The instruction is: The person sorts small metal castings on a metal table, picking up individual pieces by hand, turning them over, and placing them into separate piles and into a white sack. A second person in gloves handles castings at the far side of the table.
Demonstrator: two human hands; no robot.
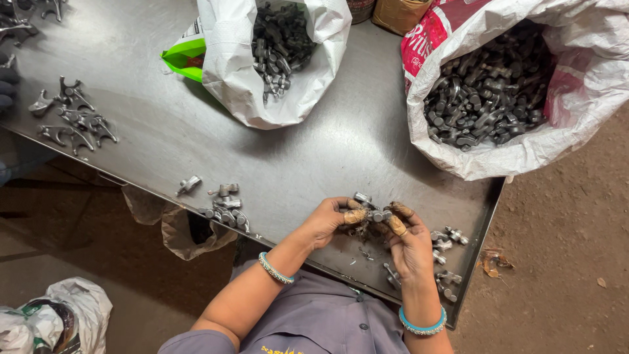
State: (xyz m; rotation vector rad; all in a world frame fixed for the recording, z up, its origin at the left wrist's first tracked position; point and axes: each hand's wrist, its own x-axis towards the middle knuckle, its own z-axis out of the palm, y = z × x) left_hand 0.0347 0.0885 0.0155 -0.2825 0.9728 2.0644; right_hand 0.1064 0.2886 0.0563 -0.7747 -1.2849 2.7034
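Observation:
My left hand (327, 219) and my right hand (409, 246) meet above the near edge of a dark metal table (295, 151). Together they grip a small grey metal part (375, 214) between thumbs and fingers. Tan guards cover some fingertips. Each wrist carries a turquoise bangle. Loose metal parts (445, 239) lie just right of my right hand, and a small cluster of parts (226, 213) lies left of my left hand near the table edge.
Two open white sacks hold many grey metal parts, one sack (275, 65) at the back middle, a bigger sack (517, 85) at the back right. Fork-shaped castings (72, 118) lie far left. A bag (187, 233) hangs under the table edge. Dirt floor (563, 249) on the right.

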